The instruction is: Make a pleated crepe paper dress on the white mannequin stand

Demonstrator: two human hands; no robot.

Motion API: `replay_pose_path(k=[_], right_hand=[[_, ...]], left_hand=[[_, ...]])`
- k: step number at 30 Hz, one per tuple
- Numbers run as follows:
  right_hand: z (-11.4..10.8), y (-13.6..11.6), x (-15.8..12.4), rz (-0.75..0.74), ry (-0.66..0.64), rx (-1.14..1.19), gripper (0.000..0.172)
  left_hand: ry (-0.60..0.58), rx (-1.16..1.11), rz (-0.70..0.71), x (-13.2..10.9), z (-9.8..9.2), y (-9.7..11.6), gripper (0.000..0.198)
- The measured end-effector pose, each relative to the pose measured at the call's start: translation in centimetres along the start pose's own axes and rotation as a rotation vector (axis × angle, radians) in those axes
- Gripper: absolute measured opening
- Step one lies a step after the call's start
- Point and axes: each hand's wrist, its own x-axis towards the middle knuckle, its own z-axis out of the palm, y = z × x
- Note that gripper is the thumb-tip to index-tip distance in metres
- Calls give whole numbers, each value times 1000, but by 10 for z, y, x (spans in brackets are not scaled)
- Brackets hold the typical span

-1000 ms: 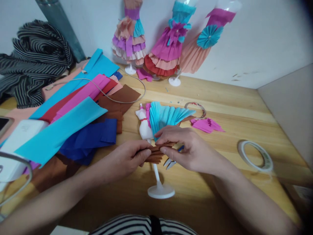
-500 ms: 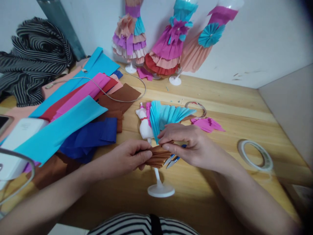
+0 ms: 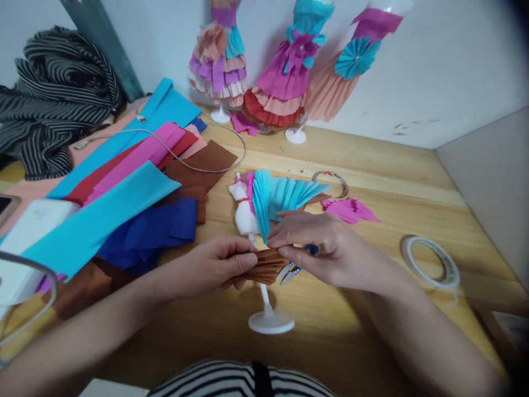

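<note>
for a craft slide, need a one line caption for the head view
Left hand and right hand pinch pleated brown paper near a small mannequin in a blue skirt.

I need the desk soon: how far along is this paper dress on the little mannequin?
Done: a turquoise pleated skirt is on the mannequin. In hand: the left hand and right hand pinch a brown pleated strip by its stand. Left: that strip is not yet attached; the tape roll lies untouched.
</note>
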Motion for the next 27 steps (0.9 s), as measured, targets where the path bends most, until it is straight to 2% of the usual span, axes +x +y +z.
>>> replay_pose_path(k=[7, 13, 19, 22, 27], right_hand=[[1, -3, 1, 8, 44, 11, 18], [6, -3, 3, 11, 48, 10, 18], [11, -2, 6, 48, 20, -5, 17], [14, 1, 9, 65, 24, -14, 18], [20, 5, 11, 70, 26, -64, 20]], left_hand=[[-17, -101, -6, 3, 2, -6, 41], [59, 115, 104, 4, 0, -5, 34], [32, 161, 134, 6, -2, -4, 28], [89, 255, 167, 8, -5, -7, 22], [177, 404, 160, 12, -10, -11, 25]])
